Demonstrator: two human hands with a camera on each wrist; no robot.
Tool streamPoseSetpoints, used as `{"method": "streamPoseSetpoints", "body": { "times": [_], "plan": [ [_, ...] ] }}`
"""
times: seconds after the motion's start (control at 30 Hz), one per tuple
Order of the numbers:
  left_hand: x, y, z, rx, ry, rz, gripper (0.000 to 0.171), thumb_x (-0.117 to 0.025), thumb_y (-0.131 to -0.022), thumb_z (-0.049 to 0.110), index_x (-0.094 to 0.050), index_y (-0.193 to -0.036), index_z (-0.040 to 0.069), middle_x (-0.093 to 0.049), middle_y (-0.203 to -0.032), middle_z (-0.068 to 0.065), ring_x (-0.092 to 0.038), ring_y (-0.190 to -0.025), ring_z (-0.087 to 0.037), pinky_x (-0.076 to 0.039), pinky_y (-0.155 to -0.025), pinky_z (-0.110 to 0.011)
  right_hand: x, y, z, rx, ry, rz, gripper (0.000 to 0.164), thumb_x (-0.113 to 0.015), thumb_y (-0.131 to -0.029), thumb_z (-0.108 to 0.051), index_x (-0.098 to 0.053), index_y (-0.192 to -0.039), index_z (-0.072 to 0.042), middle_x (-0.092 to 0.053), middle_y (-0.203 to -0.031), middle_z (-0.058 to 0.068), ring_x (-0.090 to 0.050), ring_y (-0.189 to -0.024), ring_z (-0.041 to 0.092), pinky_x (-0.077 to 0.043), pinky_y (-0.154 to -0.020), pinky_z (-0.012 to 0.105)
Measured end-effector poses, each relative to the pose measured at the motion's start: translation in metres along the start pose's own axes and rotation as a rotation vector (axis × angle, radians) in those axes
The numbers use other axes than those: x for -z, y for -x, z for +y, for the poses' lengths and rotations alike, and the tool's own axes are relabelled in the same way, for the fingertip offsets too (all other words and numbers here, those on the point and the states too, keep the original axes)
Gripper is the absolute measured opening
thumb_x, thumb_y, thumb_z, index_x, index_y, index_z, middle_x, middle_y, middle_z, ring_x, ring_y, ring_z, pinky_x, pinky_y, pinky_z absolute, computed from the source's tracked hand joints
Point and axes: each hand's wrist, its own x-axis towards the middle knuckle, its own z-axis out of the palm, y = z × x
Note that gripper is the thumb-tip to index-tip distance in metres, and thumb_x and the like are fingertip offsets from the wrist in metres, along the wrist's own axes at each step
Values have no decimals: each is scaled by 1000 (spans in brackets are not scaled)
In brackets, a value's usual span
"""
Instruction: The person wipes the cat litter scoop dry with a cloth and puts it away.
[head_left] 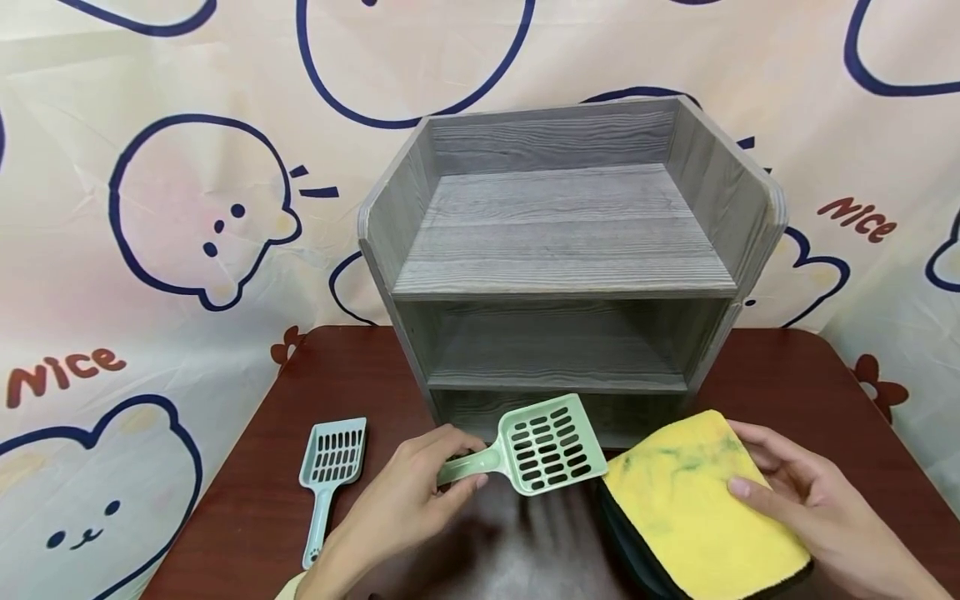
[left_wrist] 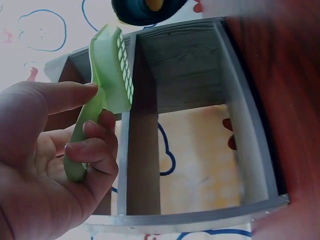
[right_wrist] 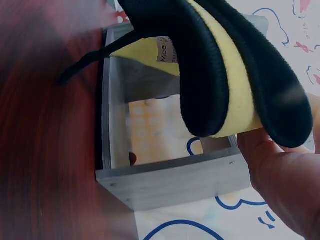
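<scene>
My left hand (head_left: 420,483) grips the handle of a light green slotted litter scoop (head_left: 551,442), raised in front of the shelf. In the left wrist view the fingers curl round that green handle. My right hand (head_left: 806,492) pinches a folded cleaning cloth (head_left: 675,500), yellow with green smudges on one face and dark on the other. The right wrist view shows the cloth's dark and yellow layers (right_wrist: 235,75) and a small printed label. The scoop's far corner appears right at the cloth's edge; I cannot tell whether they touch. A pale blue litter scoop (head_left: 333,458) lies left of my left hand.
A grey wood-grain shelf unit (head_left: 562,233) stands on the dark red-brown table (head_left: 247,500), with a high-sided top and compartments below. Behind it hangs a cartoon-printed cloth backdrop (head_left: 202,350).
</scene>
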Motion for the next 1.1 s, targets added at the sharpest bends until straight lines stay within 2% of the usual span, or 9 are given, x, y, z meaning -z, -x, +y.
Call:
{"method": "streamPoseSetpoints", "body": {
  "times": [0.1,0.27,0.47,0.7,0.87,1.1],
  "plan": [
    [1,-6,3,-5,4,-3,21,-74,-90,16,-66,-108,23,-60,-95,16,-52,-74,-1,-44,-64,-14,-3,-5,0,9,-41,-12,57,-33,-104,8,-26,-156,-14,-56,-140,6,-66,-102,45,-49,-70,63],
    [2,-16,6,18,6,-9,18,-74,-91,19,-66,-106,24,-61,-95,16,-53,-75,-2,-45,-64,-16,-9,-13,-2,-10,-22,40,54,-37,-105,5,-28,-155,-13,-59,-136,7,-66,-97,49,-49,-67,64],
    [0,-28,12,38,39,-36,16,-73,-92,22,-66,-106,24,-62,-94,16,-52,-74,-3,-46,-63,-17,-17,-24,-6,-73,12,98,50,-42,-106,-3,-31,-153,-15,-62,-131,7,-67,-99,46,-51,-70,63],
    [-6,-38,16,10,60,-76,14,-72,-93,23,-66,-106,23,-62,-95,14,-54,-76,-3,-46,-65,-17,-26,-39,-11,-128,2,139,51,-47,-105,-11,-30,-153,-13,-64,-129,8,-69,-100,42,-52,-75,61],
    [-11,-43,16,17,72,-107,13,-70,-95,25,-66,-107,23,-63,-97,15,-54,-78,-2,-47,-68,-18,-30,-48,-10,-88,-63,127,50,-46,-105,-9,-31,-153,-12,-63,-130,8,-70,-102,37,-54,-75,57],
    [-13,-48,14,31,70,-115,14,-70,-94,25,-67,-107,22,-63,-97,15,-54,-78,-2,-47,-68,-18,-28,-53,-5,-30,-158,61,47,-38,-107,-5,-32,-152,-14,-61,-135,8,-68,-107,33,-57,-77,50]
  ]
}}
